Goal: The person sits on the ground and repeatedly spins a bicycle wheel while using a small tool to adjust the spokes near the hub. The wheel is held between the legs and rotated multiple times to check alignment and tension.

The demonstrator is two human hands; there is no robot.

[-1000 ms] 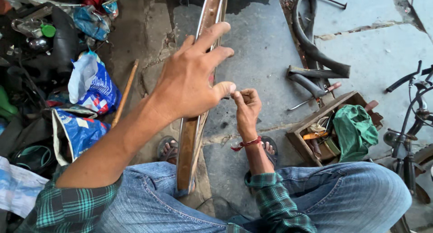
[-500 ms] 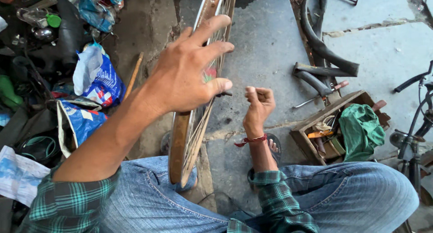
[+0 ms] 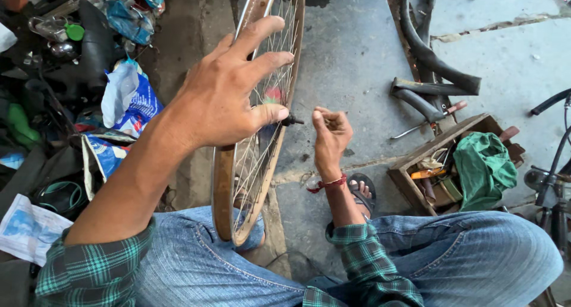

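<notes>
We see a rusty bicycle wheel (image 3: 226, 182) standing upright on its rim between the person's knees, its far end running out of the top of the view. The left hand (image 3: 229, 99) rests against the wheel's left side, fingers spread and open across the spokes, with the thumb pressed near the dark axle end (image 3: 291, 121) that sticks out to the right. The right hand (image 3: 330, 134) sits just right of that axle, its fingers curled closed with the tips pinched together; it may hold something small, but we cannot tell from here. A red thread bracelet (image 3: 327, 183) circles that wrist. On the concrete floor (image 3: 357, 57) to the right lies a wooden toolbox (image 3: 428, 158) with a green cloth (image 3: 485, 167) stuffed in it, and farther off a black tyre (image 3: 428, 51). To the left, blue and white plastic bags (image 3: 128, 99) lie among dark clutter.
</notes>
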